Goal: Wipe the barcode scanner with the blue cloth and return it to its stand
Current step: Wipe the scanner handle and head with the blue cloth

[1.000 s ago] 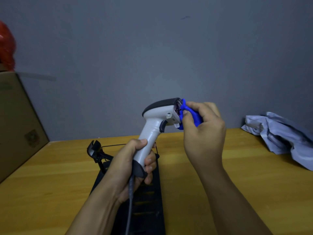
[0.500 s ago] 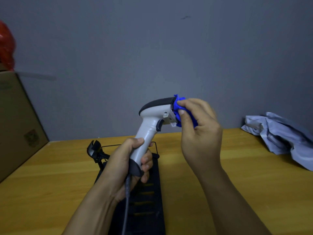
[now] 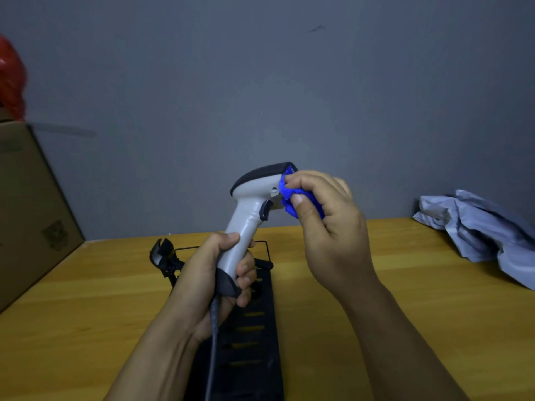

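I had the barcode scanner [image 3: 251,215] raised above the table [image 3: 405,299], my left hand [image 3: 212,280] wrapped tight round the lower handle, its cable [image 3: 213,337] hanging down toward me. The handle's long axis ran up and to the right, tilted, so the head pointed right, straight at my right hand [image 3: 327,224]. That hand had the blue cloth [image 3: 292,198] bunched and pinched between thumb and fingers [image 3: 304,183], pressed against the scanner's front face, wrist bent inward, forearm coming up from the near right. The stand [image 3: 163,254] stood on the table low and left of the scanner, just beyond my left hand, partly hidden behind it. I judged the wiping unfinished; for the return, the left hand was the nearer one and would need to swing the head down and left.
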